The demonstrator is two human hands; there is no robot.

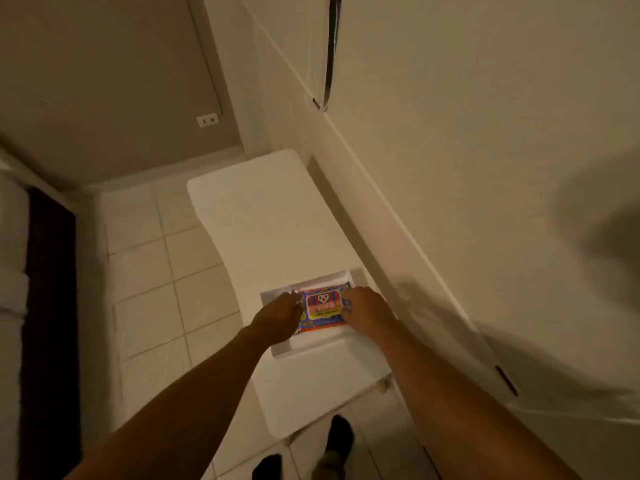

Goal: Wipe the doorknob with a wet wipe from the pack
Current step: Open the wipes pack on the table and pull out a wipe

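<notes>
A colourful wet wipe pack (322, 308), blue and orange with a red label, lies in a shallow white tray (277, 344) on a low white table (256, 216). My left hand (277, 317) grips the pack's left end. My right hand (367, 311) holds its right end, fingers at the label's edge. No doorknob is in view. A blurred dark shape (609, 233) sits on the white door at the right.
A white door or cabinet front (485, 133) runs along the right with a dark vertical handle (331, 46). Pale floor tiles (149, 271) lie to the left of the table. My feet in dark socks (337, 438) stand below. A wall socket (207, 119) is at the back.
</notes>
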